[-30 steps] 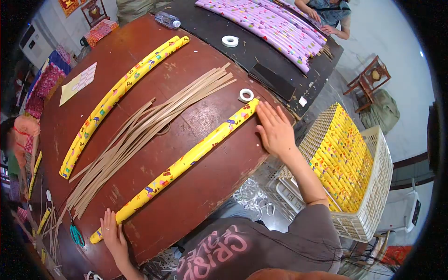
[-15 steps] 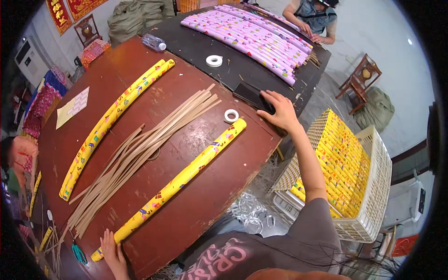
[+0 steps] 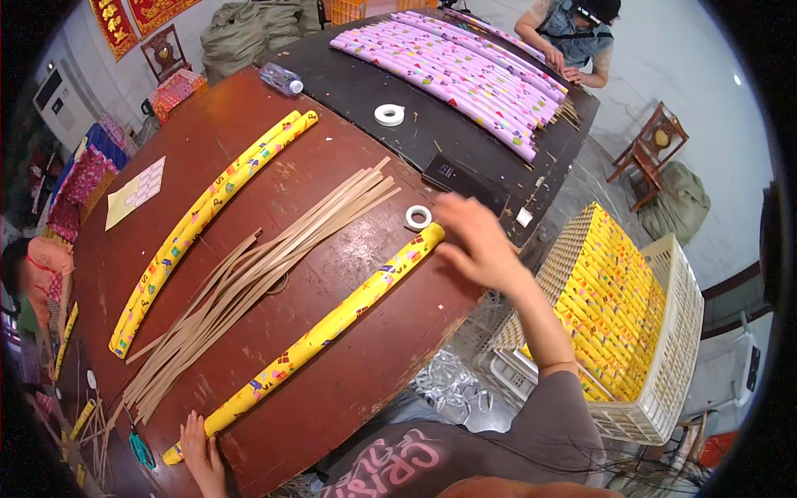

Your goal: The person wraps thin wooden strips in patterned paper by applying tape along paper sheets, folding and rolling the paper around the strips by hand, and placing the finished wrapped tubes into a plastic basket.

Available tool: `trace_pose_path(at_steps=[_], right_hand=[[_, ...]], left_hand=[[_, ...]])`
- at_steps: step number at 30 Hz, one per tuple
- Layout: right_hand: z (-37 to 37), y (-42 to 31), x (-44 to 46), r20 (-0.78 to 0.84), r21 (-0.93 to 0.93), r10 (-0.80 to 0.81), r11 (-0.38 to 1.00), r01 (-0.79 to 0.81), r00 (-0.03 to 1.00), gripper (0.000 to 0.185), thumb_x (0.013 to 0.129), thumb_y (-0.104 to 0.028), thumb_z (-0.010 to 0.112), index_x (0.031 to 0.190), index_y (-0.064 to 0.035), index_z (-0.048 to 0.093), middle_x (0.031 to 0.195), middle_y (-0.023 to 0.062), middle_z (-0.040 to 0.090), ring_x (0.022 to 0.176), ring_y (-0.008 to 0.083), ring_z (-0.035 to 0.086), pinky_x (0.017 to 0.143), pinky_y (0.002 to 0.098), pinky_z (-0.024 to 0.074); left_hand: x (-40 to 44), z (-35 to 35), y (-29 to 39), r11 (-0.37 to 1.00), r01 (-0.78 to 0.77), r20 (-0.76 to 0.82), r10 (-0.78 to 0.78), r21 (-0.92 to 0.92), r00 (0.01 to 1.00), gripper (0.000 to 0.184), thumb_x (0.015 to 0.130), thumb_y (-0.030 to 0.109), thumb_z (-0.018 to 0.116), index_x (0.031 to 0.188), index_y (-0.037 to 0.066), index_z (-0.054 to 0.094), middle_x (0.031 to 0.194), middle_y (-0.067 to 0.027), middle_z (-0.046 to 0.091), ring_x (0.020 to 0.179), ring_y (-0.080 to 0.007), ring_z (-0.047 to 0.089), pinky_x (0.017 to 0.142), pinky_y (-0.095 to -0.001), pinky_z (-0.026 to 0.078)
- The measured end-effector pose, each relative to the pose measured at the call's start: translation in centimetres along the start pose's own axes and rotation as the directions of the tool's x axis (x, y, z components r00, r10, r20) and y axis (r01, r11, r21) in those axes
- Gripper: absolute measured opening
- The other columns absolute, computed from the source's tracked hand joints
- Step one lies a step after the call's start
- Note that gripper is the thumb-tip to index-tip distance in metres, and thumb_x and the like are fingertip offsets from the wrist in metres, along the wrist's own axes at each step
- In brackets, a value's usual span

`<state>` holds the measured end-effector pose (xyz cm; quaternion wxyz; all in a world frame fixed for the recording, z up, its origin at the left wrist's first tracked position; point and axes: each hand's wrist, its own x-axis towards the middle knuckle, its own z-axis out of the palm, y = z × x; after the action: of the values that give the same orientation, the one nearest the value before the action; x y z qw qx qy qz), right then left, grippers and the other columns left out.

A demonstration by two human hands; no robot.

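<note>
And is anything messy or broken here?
Yes, a bit. The plastic bottle lies on its side instead of standing. The reddish-brown tabletop is scuffed, its finish worn in patches. Shiny pale strips lie tangled on the floor, like scraps. The yellow patterned tube at the left hand shows no damage that I can see.

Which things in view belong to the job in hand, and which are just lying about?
Job, apparently: yellow roll at the left hand; strips; near tape; basket of yellow rolls.

Lying about, apparently: bottle; right-side chair and sack.
</note>
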<state>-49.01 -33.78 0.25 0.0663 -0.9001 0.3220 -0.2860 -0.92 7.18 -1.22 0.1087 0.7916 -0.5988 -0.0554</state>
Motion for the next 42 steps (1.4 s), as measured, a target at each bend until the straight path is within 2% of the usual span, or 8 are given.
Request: trace_pose_path(at_steps=[8, 19, 25, 27, 30, 34, 38, 42], right_hand=[[5.0, -5.1, 1.1, 0.239, -0.136, -0.434, 0.871, 0.472, 0.869, 0.051, 0.095, -0.02, 0.051, 0.146, -0.0222, 0.048, 0.146, 0.0026, 0.053, 0.136, 0.0212, 0.049, 0.116, 0.0413, 0.0358], [-1.9, -0.2, -2.2, 0.111, -0.314, -0.093, 0.941, 0.124, 0.989, 0.04, 0.085, -0.008, 0.06, 0.125, -0.0097, 0.066, 0.135, 0.016, 0.061, 0.132, 0.0331, 0.053, 0.111, 0.0511, 0.039], [-5.0, -7.7, -0.3, -0.121, 0.25, -0.171, 0.948, 0.197, 0.978, 0.039, 0.089, -0.013, 0.066, 0.127, -0.0068, 0.065, 0.134, 0.0176, 0.062, 0.125, 0.0376, 0.058, 0.108, 0.0509, 0.0416], [-5.6, -12.0, 1.4, -0.277, 0.878, -0.283, 0.314, 0.361, 0.918, 0.041, 0.092, -0.026, 0.068, 0.127, -0.0047, 0.065, 0.122, 0.0187, 0.068, 0.111, 0.0391, 0.065, 0.1, 0.0504, 0.0481], [-7.3, -17.1, 4.7, -0.201, 0.978, -0.402, -0.133, 0.16, 0.893, 0.045, 0.1, -0.039, 0.059, 0.111, 0.003, 0.068, 0.108, 0.0187, 0.068, 0.094, 0.0333, 0.065, 0.084, 0.043, 0.0511], [-8.5, -21.3, 7.3, -0.321, 0.942, -0.444, -0.238, 0.235, 0.837, 0.052, 0.105, -0.043, 0.047, 0.095, 0.001, 0.074, 0.108, 0.0193, 0.064, 0.082, 0.0279, 0.064, 0.069, 0.0369, 0.0516], [-9.2, -22.7, 7.6, -0.468, 0.682, -0.473, -0.731, -0.035, 0.747, 0.057, 0.108, -0.042, 0.041, 0.09, 0.0013, 0.073, 0.087, 0.0173, 0.066, 0.049, 0.0199, 0.054, 0.048, 0.034, 0.0425], [-10.8, -20.0, 4.5, -0.528, 0.811, -0.573, -0.558, 0.174, 0.627, 0.052, 0.109, -0.037, 0.041, 0.093, 0.0005, 0.073, 0.083, 0.0147, 0.065, 0.056, 0.0189, 0.055, 0.054, 0.033, 0.0418]], left_hand=[[0.2, -0.7, 1.6, 0.997, 0.049, -0.002, -0.049, -0.062, 0.999, 0.047, 0.096, 0.008, 0.054, 0.143, 0.003, 0.051, 0.149, -0.0156, 0.049, 0.142, -0.0352, 0.041, 0.121, -0.0498, 0.025], [3.3, -1.5, 5.0, 0.991, -0.084, -0.102, 0.094, 0.1, 0.99, 0.062, 0.079, 0.024, 0.08, 0.132, 0.002, 0.056, 0.132, -0.017, 0.062, 0.124, -0.037, 0.057, 0.111, -0.0526, 0.039], [8.0, 1.1, 8.9, 0.933, -0.359, -0.142, 0.361, 0.037, 0.922, 0.054, 0.081, 0.017, 0.079, 0.129, 0.0, 0.058, 0.124, -0.0198, 0.065, 0.113, -0.0372, 0.064, 0.097, -0.0465, 0.052], [8.6, 1.7, 9.3, 0.913, -0.407, -0.195, 0.397, -0.012, 0.897, 0.047, 0.083, 0.011, 0.077, 0.125, 0.0, 0.06, 0.12, -0.0194, 0.067, 0.107, -0.0371, 0.066, 0.091, -0.0431, 0.055], [8.8, 0.6, 9.5, 0.916, -0.401, -0.198, 0.396, 0.017, 0.896, 0.046, 0.084, 0.012, 0.074, 0.127, 0.001, 0.06, 0.116, -0.0172, 0.069, 0.105, -0.0343, 0.068, 0.091, -0.0402, 0.056], [11.9, -2.3, 7.3, 0.949, -0.274, -0.216, 0.303, 0.155, 0.928, 0.042, 0.086, 0.011, 0.072, 0.126, 0.004, 0.061, 0.113, -0.0181, 0.069, 0.098, -0.0367, 0.068, 0.081, -0.0432, 0.055], [18.6, -4.0, 4.0, 0.939, -0.31, -0.374, 0.344, 0.149, 0.861, 0.042, 0.089, 0.013, 0.07, 0.129, 0.007, 0.06, 0.109, -0.0169, 0.069, 0.092, -0.0367, 0.067, 0.078, -0.0447, 0.053], [24.1, -2.7, 1.2, 0.951, -0.257, -0.361, 0.303, 0.169, 0.882, 0.042, 0.089, 0.015, 0.07, 0.13, 0.008, 0.059, 0.103, -0.0184, 0.07, 0.087, -0.038, 0.066, 0.075, -0.0457, 0.052]])
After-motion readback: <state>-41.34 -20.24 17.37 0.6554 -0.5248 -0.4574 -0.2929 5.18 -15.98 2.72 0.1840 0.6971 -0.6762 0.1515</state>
